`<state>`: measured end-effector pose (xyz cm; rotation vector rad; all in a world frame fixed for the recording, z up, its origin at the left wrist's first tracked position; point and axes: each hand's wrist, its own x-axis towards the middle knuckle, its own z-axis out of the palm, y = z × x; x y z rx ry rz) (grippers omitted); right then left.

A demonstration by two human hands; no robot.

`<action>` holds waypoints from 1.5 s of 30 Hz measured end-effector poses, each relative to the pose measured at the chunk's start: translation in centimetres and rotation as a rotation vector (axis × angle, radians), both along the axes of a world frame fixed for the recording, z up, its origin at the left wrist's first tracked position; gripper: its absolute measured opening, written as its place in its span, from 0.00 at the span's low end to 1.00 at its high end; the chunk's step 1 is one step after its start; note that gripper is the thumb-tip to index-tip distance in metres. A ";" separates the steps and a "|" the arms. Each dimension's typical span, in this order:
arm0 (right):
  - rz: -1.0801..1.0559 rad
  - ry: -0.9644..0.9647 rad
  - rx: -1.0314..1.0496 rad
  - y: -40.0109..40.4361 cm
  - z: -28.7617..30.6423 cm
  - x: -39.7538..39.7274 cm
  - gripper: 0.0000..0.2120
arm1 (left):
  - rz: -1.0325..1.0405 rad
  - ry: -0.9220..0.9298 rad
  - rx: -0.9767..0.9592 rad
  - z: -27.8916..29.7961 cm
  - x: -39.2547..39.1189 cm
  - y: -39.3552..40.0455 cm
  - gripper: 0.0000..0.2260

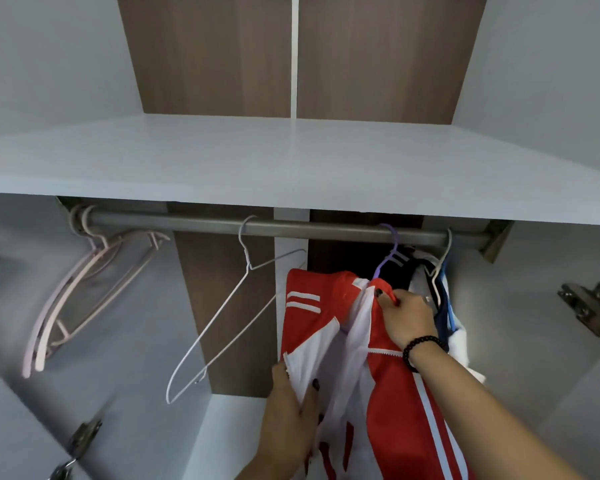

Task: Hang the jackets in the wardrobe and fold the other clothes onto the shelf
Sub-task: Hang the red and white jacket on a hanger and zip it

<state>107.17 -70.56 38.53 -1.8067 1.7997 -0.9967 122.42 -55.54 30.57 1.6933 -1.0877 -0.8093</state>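
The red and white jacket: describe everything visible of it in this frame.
The red and white jacket looks like smooth sportswear fabric, red panels with white stripes, a white lining and a white zipper. It hangs open from a purple hanger hooked on the rod, beside darker clothes. The right hand pinches its collar; the left hand grips its white front edge.

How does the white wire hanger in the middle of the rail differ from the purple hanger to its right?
The white wire hanger hangs bare, while the purple hanger carries the red and white jacket. The white one shows its whole outline; the purple one shows only hook and neck, the rest hidden by cloth. No hand touches the white one; the right hand grips the jacket's collar just below the purple one. Both hook over the rail.
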 end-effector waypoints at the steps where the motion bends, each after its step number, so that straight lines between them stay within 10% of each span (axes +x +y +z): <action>1: 0.004 0.033 -0.021 0.1 -0.2 -0.1 0.15 | -0.021 -0.028 0.005 -0.2 -0.2 0.1 0.29; 14: 0.102 -0.069 -0.779 4.9 -3.7 -2.2 0.11 | -0.302 -0.667 -0.035 -4.0 -1.4 0.1 0.41; 23: -0.111 -0.452 0.140 8.8 -12.1 0.6 0.15 | -0.138 -0.426 -0.048 -3.8 -1.0 0.7 0.51; 29: -0.172 -0.255 0.360 5.8 -13.7 2.4 0.51 | 0.013 -0.131 0.137 -4.3 -0.3 2.0 0.43; 35: -0.262 -0.217 0.318 6.0 -15.5 3.9 0.07 | -0.006 -0.258 0.220 -4.8 1.0 4.6 0.19; 45: -0.112 -0.354 0.403 19.2 -18.7 7.2 0.13 | -0.156 -0.203 0.352 -7.2 5.7 10.0 0.17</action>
